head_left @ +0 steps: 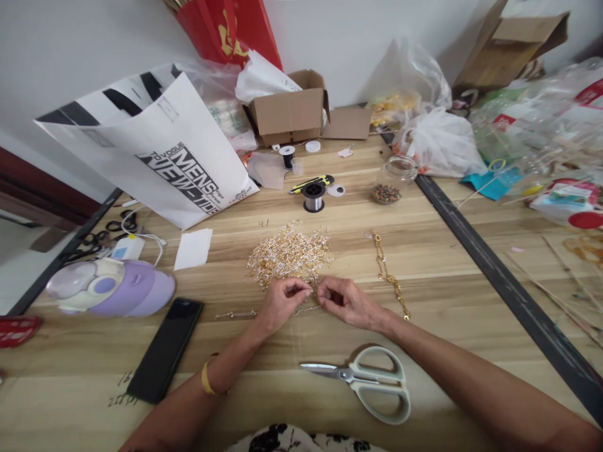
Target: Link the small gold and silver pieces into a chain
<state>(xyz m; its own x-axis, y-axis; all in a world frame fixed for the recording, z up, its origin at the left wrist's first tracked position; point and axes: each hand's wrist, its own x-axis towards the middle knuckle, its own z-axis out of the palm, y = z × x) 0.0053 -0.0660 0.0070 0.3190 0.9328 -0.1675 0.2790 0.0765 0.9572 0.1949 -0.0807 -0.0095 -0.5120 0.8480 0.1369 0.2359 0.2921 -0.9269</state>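
So the thin silver-coloured metal chain (308,309) lies on the pale wood-grain bench (254,383) right by your fingertips, just below that heap of tiny gold and silver metal bits (288,252). Your left hand (281,302) is pinched narrow and your right hand (349,302) loosely curled; can't tell what's in either. Looks like fiddly fingertip work, so I'd say the next move calls for a light, steady pinch.

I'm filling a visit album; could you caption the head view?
Left hand and right hand close together at the edge of a heap of tiny glittering pieces, scissors lying nearby.
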